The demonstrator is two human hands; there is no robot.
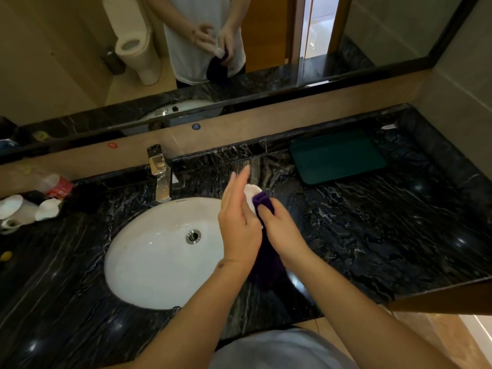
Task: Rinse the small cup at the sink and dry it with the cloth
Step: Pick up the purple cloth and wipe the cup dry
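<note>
The small white cup [251, 193] is held between my two hands above the dark counter, just right of the white oval sink [159, 251]. My left hand [238, 222] cups it from the left with the fingers stretched out straight. My right hand [279, 230] presses a dark purple cloth [262, 200] against the cup's right side; the rest of the cloth hangs down between my wrists. Most of the cup is hidden by my hands and the cloth. No water is visible running from the chrome faucet [159, 174].
A dark green tray [338, 157] lies at the back right of the black marble counter [372, 235]. White cups [16, 209] and a red-labelled bottle [57, 185] crowd the far left. A small yellow object [5, 256] sits at the left edge. A mirror covers the wall behind.
</note>
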